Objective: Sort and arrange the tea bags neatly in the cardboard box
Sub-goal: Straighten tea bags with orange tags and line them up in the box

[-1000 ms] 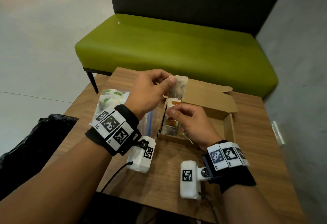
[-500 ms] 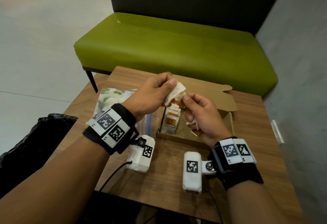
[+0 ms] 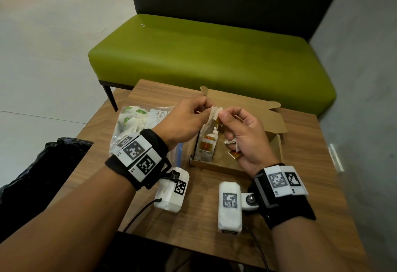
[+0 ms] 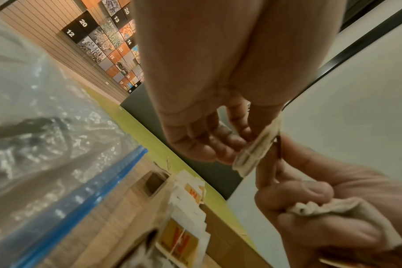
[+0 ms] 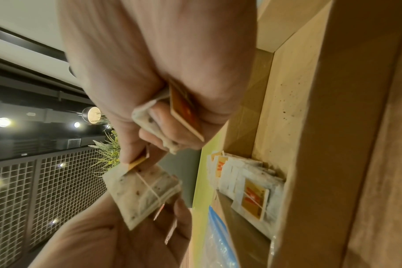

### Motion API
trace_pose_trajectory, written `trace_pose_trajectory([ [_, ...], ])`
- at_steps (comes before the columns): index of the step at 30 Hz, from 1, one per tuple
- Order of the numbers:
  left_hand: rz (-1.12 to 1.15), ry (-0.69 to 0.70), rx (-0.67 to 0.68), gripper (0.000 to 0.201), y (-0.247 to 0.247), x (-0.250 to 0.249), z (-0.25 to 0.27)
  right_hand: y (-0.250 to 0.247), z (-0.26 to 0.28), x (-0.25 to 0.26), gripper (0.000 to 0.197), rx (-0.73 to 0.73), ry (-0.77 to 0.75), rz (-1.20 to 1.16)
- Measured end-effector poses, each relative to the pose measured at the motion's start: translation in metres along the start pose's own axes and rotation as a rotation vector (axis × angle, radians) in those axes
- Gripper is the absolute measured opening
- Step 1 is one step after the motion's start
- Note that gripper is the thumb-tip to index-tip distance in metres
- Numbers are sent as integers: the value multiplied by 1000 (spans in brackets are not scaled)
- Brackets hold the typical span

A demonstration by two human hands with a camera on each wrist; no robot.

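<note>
Behind the wooden table (image 3: 300, 185) stands a green bench (image 3: 204, 61) on pale floor (image 3: 43, 56).

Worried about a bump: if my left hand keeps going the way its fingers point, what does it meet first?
Probably the right hand: the left hand points across at it, both pinching one tea bag. Depth is unclear.

The tea bag (image 5: 141, 192) is thin speckled filter paper, matt and slightly crumpled, wound with fine thread; its tag (image 5: 185, 110) is glossy orange card; the cardboard box (image 3: 277, 119) is plain brown, matt; the zip bag (image 3: 137, 125) is clear, shiny plastic; the table (image 3: 300, 196) is smooth wood-grain; the bench seat (image 3: 204, 56) has a smooth green, faintly sheened cover.
</note>
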State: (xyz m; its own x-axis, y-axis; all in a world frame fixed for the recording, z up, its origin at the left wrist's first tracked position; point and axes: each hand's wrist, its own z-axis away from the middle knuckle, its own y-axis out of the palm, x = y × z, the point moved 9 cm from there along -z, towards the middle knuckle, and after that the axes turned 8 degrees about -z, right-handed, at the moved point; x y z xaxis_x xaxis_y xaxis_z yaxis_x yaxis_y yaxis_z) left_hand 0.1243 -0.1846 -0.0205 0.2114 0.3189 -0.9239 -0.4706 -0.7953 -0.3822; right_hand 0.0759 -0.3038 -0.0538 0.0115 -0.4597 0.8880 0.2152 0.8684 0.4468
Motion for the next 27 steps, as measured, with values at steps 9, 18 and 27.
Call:
trace_pose_trajectory([
  [9,106,-106,78,38,5,3,3,-13,-2,2,11,-131,-44,47],
  [18,77,-106,-26,10,-5,10,0,-17,-1,1,7,-168,6,111],
  [27,-124,-101,1,5,-8,14,-1,-25,1,-4,8,-187,52,260],
])
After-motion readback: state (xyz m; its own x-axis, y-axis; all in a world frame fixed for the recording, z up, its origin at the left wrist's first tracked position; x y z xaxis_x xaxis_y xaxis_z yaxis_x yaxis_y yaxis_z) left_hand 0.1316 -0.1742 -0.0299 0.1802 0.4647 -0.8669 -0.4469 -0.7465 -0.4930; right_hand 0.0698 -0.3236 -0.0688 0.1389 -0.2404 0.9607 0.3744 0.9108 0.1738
